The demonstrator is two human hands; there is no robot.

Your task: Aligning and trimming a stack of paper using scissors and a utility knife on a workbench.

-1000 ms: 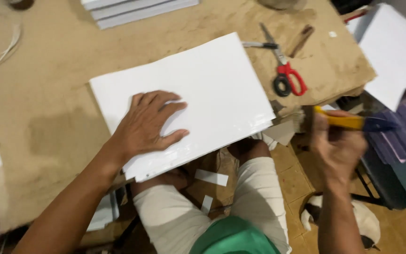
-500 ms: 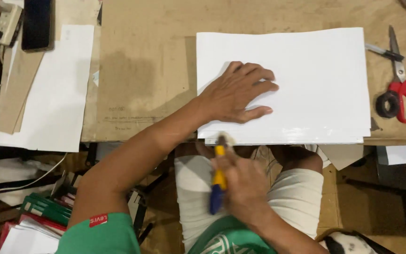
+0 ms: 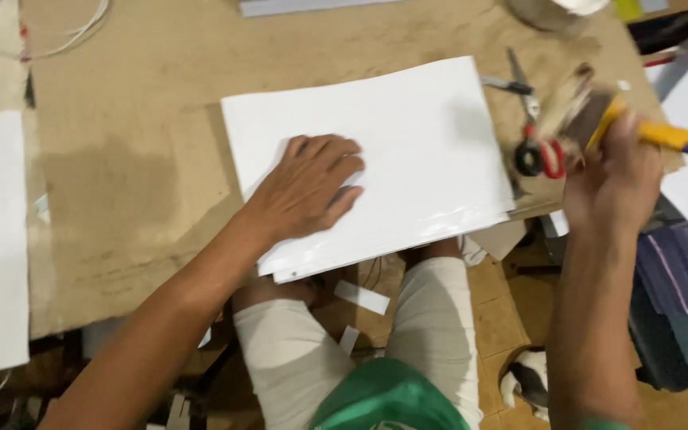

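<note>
Both hands busy: left hand (image 3: 308, 191) flat on white sheet (image 3: 408, 151); right hand (image 3: 611, 171) grips yellow knife (image 3: 662, 135).

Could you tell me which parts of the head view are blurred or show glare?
In the head view, the right hand and its yellow-handled tool are smeared by motion blur; the left hand, flat on the white sheet stack, is sharper; a faint sheen of glare runs along the stack's near edge, and the red-handled scissors look soft.

The left hand (image 3: 308, 191) lies flat, palm down, fingers spread and pointing up-right, forearm running down to the lower left. The right hand (image 3: 611, 179) is raised and blurred, fingers curled tight, forearm nearly upright.
</note>
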